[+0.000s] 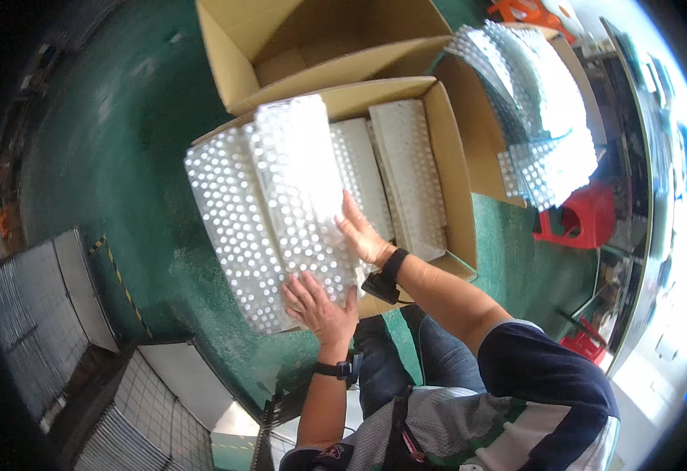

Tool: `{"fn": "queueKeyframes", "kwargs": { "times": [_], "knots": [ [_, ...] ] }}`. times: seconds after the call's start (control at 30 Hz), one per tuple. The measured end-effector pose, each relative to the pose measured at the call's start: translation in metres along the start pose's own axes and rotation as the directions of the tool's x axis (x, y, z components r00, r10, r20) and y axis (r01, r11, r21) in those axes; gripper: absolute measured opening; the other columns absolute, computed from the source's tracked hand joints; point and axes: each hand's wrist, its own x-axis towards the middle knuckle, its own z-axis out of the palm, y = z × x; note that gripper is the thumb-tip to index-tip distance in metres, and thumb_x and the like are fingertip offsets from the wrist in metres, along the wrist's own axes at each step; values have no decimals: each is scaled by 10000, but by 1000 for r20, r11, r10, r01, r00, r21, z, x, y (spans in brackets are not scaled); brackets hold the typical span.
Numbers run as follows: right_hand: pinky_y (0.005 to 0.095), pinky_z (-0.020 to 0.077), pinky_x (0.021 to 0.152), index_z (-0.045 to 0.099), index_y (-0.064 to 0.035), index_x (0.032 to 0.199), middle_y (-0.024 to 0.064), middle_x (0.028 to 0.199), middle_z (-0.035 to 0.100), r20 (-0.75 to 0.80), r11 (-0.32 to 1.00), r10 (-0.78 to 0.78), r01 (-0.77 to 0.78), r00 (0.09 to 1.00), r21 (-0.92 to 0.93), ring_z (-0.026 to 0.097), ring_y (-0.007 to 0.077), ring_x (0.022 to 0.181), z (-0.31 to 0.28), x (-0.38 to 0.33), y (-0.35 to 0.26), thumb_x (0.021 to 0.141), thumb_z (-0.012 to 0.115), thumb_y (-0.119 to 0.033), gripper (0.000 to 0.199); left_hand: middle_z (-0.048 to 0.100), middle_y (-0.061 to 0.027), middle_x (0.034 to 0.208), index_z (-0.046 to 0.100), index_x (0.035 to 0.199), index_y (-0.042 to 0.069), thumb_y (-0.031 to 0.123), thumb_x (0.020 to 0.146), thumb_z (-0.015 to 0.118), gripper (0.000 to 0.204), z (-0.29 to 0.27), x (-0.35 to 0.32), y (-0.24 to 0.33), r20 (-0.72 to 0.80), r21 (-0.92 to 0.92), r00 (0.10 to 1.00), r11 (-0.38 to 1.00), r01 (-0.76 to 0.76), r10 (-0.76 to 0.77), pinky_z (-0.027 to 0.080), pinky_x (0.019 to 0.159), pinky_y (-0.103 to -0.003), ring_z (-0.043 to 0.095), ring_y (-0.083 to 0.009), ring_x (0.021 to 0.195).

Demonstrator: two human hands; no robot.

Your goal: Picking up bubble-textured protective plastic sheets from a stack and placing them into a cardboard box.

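My left hand lies with its fingers spread on the near end of a long stack of white, dotted sheets, which look like dimpled plastic. My right hand rests against the right edge of that stack, thumb and fingers stretched out. A lower dotted stack lies to its left, reaching out past the left side of an open cardboard box. Inside the box, to the right, more dotted packs stand side by side. Whether the stack under my hands rests on the box contents is hidden.
Beyond stands another open cardboard box. At the right, a third box holds a leaning pile of dotted sheets. A red stool is beside it. Grey stacked panels stand at the lower left on a green floor.
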Motion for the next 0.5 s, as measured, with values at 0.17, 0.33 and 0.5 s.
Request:
{"fn": "queueKeyframes", "kwargs": {
  "times": [0.17, 0.33, 0.5],
  "knots": [
    [405, 95, 1102, 42, 101, 1371, 319, 1427, 61, -63, 955, -53, 32, 997, -296, 57, 385, 1354, 13, -15, -34, 833, 502, -510, 936, 124, -249, 1446, 215, 1382, 5, 490, 827, 512, 794, -39, 18, -44, -269, 50, 949, 986, -156, 164, 118, 1011, -607, 96, -446, 1329],
    [508, 92, 1078, 64, 152, 1341, 372, 1393, 66, -139, 900, -22, -41, 990, -433, 54, 487, 1317, 26, 21, -71, 789, 506, -571, 1011, 149, -285, 1425, 156, 1386, -42, 507, 881, 418, 790, -51, 92, -106, -192, -225, 879, 892, 393, -436, 196, 1051, -498, 150, -405, 1331],
    [487, 78, 1087, 49, 144, 1347, 377, 1394, 45, 36, 900, -110, 115, 993, -420, 46, 488, 1316, 34, 16, -80, 789, 514, -564, 1014, 249, -290, 1383, 134, 1380, -63, 483, 880, 445, 803, -39, 115, -109, -8, -385, 942, 870, 307, -336, 257, 1047, -404, 281, -386, 1283]
  ]
}}
